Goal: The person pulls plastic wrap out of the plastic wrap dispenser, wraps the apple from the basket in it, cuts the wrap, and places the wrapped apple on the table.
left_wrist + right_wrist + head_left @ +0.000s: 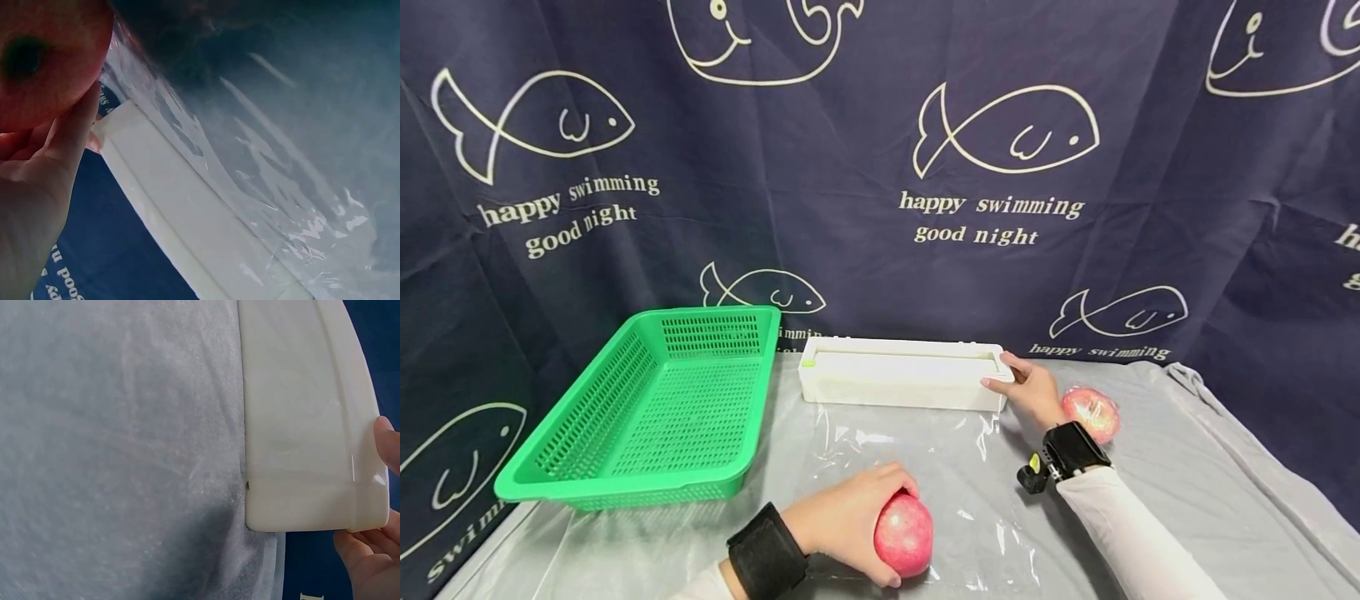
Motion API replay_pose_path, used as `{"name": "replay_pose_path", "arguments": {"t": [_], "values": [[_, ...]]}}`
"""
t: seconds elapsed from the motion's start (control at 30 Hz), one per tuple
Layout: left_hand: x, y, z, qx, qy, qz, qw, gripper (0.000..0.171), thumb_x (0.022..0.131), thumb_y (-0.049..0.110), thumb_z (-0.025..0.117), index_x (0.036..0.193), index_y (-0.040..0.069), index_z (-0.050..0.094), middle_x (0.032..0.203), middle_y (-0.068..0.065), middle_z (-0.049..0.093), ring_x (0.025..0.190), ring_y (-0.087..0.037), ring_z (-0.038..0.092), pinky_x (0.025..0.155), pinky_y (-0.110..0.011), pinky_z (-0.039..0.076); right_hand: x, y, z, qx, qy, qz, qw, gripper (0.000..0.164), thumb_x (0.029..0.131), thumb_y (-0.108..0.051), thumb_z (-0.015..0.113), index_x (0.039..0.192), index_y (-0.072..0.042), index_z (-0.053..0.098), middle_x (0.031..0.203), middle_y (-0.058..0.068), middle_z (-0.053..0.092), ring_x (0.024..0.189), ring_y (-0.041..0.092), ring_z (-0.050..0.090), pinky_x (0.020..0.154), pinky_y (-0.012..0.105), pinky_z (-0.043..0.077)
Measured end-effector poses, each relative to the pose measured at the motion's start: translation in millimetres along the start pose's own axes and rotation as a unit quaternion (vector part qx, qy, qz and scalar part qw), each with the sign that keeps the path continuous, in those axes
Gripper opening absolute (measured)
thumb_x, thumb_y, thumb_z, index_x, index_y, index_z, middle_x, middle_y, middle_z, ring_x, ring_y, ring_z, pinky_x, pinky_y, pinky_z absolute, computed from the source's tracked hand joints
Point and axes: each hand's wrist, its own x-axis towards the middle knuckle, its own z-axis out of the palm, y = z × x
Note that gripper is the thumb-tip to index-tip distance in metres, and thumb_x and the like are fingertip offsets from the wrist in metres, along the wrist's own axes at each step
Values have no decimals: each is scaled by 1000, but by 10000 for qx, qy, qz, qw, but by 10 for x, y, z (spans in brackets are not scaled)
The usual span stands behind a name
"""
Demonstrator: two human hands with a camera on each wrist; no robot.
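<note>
My left hand (pixel 846 518) grips a red apple (pixel 906 536) from its left side, thumb low and fingers over the top. Under the apple, a sheet of clear cling film (pixel 917 454) stretches back over the table to a long white cling film dispenser (pixel 898 387). The left wrist view shows the apple (pixel 53 81) close up, its dark hollow facing the camera, beside the shiny film (pixel 269 181). At the dispenser's right end my right hand (pixel 1033 392) holds the corner, thumb in front and fingers behind. The right wrist view has these fingers (pixel 356 550) at the box's end.
A green plastic basket (pixel 752 450) stands on the left of the table. Right of the dispenser, by my right wrist, lies another apple (pixel 1092 414) wrapped in film. Behind everything hangs a dark blue curtain (pixel 850 217) with fish drawings. Grey cloth (pixel 1157 467) covers the table.
</note>
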Motion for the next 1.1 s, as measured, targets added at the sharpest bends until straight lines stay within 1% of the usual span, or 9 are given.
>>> {"name": "replay_pose_path", "arguments": {"t": [0.3, 0.43, 0.5, 0.6, 0.7, 0.83, 0.93, 1.0, 1.1], "values": [[20, -24, 4, -197, -170, -212, 9994, 70, 57, 34, 88, 114, 21, 49, 109, 10, 54, 98, 3, 53, 84, -13, 48, -40, -19, -43, 123, -105, 142, 9998, 74, 84, -16, 72, 145, 4, 36, 150, 23, 38, 141, 32, 36, 114, 35, 33], [39, -26, -20, -353, -307, -320, 9984, 70, 57, 33, 89, 114, 20, 50, 109, 10, 54, 99, 3, 53, 85, -14, 48, -155, -110, -63, 137, 112, 178, 9997, 76, 84, -18, 71, 145, 6, 33, 150, 26, 37, 141, 36, 36, 117, 38, 32], [48, -25, -35, -393, -349, -339, 9980, 70, 57, 32, 90, 113, 19, 50, 109, 9, 54, 99, 3, 53, 85, -14, 48, -258, -189, -48, 122, 263, -95, 9995, 75, 83, -16, 73, 144, 7, 35, 148, 28, 39, 139, 39, 38, 117, 42, 32], [40, -43, -39, -433, -376, -363, 9977, 70, 56, 32, 90, 112, 20, 50, 109, 10, 54, 98, 3, 53, 85, -14, 48, -480, -320, 57, -583, 172, -1008, 9930, 73, 77, -15, 79, 137, 5, 43, 138, 28, 49, 128, 42, 48, 108, 49, 42], [28, -68, -33, -486, -364, -387, 9974, 70, 55, 32, 91, 111, 21, 51, 107, 11, 54, 96, 4, 54, 85, -13, 48, -790, -452, 220, -1363, -327, -2412, 9603, 72, 68, -19, 85, 127, 3, 50, 126, 22, 57, 115, 36, 57, 96, 50, 50], [23, -84, -6, -500, -345, -354, 9975, 71, 54, 33, 92, 111, 20, 51, 106, 12, 55, 95, 5, 53, 84, -12, 48, -1312, -567, 432, -1968, -963, -4077, 8864, 76, 56, -32, 90, 118, -7, 53, 119, 5, 55, 110, 18, 55, 91, 37, 52], [38, -82, -13, -515, -345, -323, 9976, 74, 54, 34, 92, 114, 17, 52, 106, 10, 56, 94, 6, 53, 84, -11, 48, -1638, -614, 555, -2291, -1146, -4718, 8437, 85, 49, -37, 90, 120, -11, 52, 122, -1, 50, 112, 11, 50, 94, 26, 47], [47, -79, -31, -595, -356, -375, 9969, 76, 54, 34, 92, 115, 15, 51, 108, 9, 56, 95, 5, 53, 84, -12, 48, -1771, -620, 627, -2482, -1149, -4850, 8306, 92, 46, -36, 91, 125, -11, 51, 126, -2, 49, 116, 11, 48, 99, 21, 42], [60, -82, -46, -641, -341, -436, 9964, 76, 54, 34, 92, 115, 15, 52, 108, 8, 56, 95, 5, 53, 84, -13, 48, -1859, -592, 710, -2613, -1111, -4768, 8319, 101, 42, -26, 91, 131, -9, 47, 131, 1, 47, 120, 12, 45, 104, 16, 36]]}}
